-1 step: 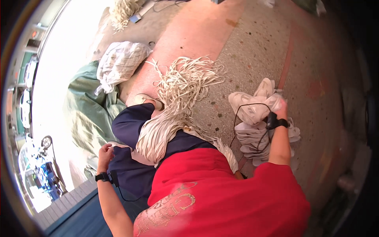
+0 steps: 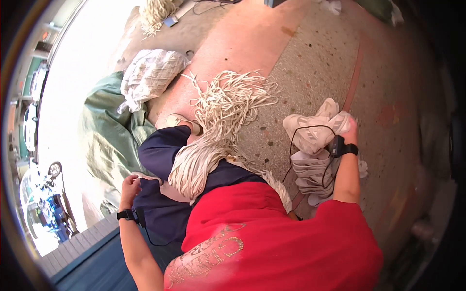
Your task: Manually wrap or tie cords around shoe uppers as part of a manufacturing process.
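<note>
At the right, my right hand closes on the edge of a pale shoe upper at the top of a pile. More off-white uppers lie beside it, and below them stands a nested stack of uppers. Glare and the uppers hide part of those fingers. On the left, my left hand is held by my thigh with its fingers curled; what they hold, if anything, cannot be made out. A thick bundle of cream shoelaces hangs across my lap, running down to a tangled heap of laces on the floor.
A white plastic sack rests by a green tarp-like sheet at the left. Farther off lies another bunch of cream laces. Black cables run from the bands on both wrists. A blue motorbike stands outside in bright light.
The view has shifted slightly. My right hand and the uppers show a little farther right and lower. My left hand stays curled by my thigh.
</note>
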Demonstrator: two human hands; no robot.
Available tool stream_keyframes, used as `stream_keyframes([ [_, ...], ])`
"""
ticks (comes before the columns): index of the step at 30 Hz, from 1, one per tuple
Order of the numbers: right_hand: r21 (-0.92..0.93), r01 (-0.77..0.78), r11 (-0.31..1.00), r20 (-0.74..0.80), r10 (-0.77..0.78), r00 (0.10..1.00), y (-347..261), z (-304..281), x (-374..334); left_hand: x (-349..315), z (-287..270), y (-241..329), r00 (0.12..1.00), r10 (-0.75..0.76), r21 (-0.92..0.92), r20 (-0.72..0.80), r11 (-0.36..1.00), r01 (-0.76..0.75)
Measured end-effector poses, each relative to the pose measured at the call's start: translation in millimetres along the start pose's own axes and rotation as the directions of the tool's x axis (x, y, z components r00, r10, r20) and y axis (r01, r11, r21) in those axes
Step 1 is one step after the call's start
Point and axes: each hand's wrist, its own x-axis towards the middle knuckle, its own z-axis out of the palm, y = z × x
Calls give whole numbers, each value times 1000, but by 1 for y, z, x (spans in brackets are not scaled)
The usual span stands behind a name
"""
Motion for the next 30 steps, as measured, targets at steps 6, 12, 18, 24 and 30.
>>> stream_keyframes([
  [6,-418,560,715,292,-478,828,-112,185,-1,4,11,-35,1000,-30,-155,1,987,30],
  [12,-291,589,754,337,-496,800,-150,332,-103,5,-19,-48,992,-94,-467,-86,883,43],
  [18,-74,437,896,213,-414,885,-168,317,-111,34,-21,-36,995,-42,-614,-92,789,-23],
  [24,-478,752,454,397,-652,646,-162,348,-111,27,-20,-4,997,-12,-586,-83,809,-39],
  [30,-394,868,-301,872,-421,250,-148,492,-177,15,-35,-2,995,23,-615,-102,784,-81],
])
